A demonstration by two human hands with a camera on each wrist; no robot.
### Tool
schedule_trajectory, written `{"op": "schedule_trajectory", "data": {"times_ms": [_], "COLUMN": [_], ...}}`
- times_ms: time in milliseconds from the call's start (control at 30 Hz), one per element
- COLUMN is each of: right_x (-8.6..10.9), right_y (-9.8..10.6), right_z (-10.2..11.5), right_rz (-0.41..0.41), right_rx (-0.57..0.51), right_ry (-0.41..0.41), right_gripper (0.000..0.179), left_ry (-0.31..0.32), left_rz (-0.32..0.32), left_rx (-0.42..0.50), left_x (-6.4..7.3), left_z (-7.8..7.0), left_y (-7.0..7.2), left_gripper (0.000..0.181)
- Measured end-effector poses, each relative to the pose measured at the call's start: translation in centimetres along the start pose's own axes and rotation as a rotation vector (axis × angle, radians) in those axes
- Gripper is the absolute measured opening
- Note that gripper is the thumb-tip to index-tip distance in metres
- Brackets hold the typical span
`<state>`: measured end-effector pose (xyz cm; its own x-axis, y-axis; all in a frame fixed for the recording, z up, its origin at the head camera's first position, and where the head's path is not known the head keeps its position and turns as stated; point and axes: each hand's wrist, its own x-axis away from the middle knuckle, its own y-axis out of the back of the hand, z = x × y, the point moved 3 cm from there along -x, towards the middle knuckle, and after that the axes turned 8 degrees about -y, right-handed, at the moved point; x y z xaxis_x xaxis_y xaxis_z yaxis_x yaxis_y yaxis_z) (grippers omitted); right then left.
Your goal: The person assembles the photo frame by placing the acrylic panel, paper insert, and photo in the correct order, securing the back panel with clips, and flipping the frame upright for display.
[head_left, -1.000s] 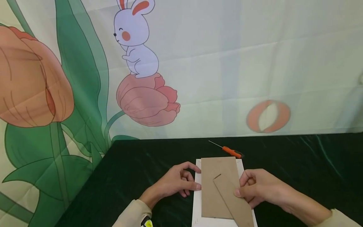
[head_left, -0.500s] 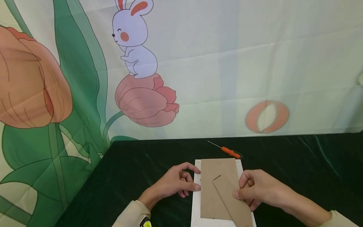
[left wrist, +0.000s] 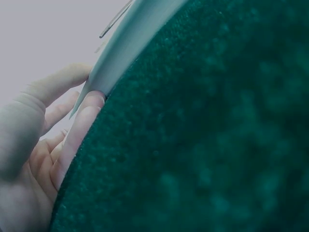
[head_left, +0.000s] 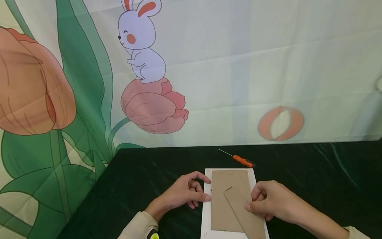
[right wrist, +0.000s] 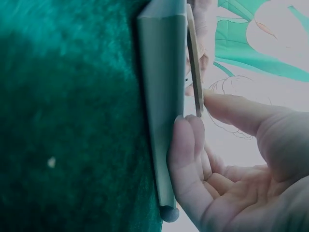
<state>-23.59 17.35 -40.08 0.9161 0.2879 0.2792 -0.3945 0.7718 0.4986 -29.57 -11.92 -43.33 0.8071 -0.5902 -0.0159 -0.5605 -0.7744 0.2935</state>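
Observation:
A white picture frame lies face down on the dark green cloth. Over its back sits a brown backing board with a slanted stand leg. At the frame's left edge my left hand holds on; in the left wrist view the thumb is above the white rim and fingers lie along its side. My right hand pinches the stand leg's right edge. Seen from the right wrist, the thumb presses the leg and the fingertips touch near the frame's side.
A screwdriver with an orange and black handle lies just beyond the frame's top edge. Dark green velvety cloth covers the table. Behind it hangs a printed curtain with a rabbit and tulips.
The backing board's top edge has moved from beyond the frame's top to just inside it. My right hand has shifted slightly toward me; the left hand stays nearly still.

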Motion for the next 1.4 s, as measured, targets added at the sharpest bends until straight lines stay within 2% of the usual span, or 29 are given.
{"op": "schedule_trajectory", "data": {"times_ms": [133, 367, 467, 800, 1033, 1267, 1400], "right_x": [0.1, 0.3, 0.3, 0.2, 0.2, -0.1, -0.2], "right_y": [-0.1, -0.8, -1.0, -1.2, -1.6, -1.8, -1.7], "right_z": [0.1, 0.4, 0.5, 0.7, 0.5, 0.7, 0.9], "right_rz": [-0.036, -0.167, -0.194, -0.244, -0.244, -0.227, -0.230], "right_rx": [0.023, 0.095, 0.115, 0.151, 0.190, 0.179, 0.176], "right_ry": [-0.012, -0.046, -0.049, -0.049, -0.085, -0.133, -0.119], "right_gripper": [0.026, 0.028, 0.028, 0.030, 0.026, 0.025, 0.024], "left_ry": [-0.002, 0.000, 0.003, 0.001, 0.010, 0.010, 0.004], "left_rz": [0.008, 0.011, 0.013, 0.020, 0.041, 0.024, 0.018], "left_rx": [0.008, 0.008, 0.006, 0.013, 0.045, 0.040, 0.023], "left_x": [0.0, 0.0, 0.1, 0.0, 0.1, 0.1, 0.0], "left_z": [-0.1, -0.2, -0.1, -0.2, 0.1, 0.0, -0.2], "left_y": [-0.1, 0.0, 0.0, 0.1, -0.2, -0.2, 0.0], "left_gripper": [0.045, 0.046, 0.046, 0.046, 0.043, 0.042, 0.042]}}
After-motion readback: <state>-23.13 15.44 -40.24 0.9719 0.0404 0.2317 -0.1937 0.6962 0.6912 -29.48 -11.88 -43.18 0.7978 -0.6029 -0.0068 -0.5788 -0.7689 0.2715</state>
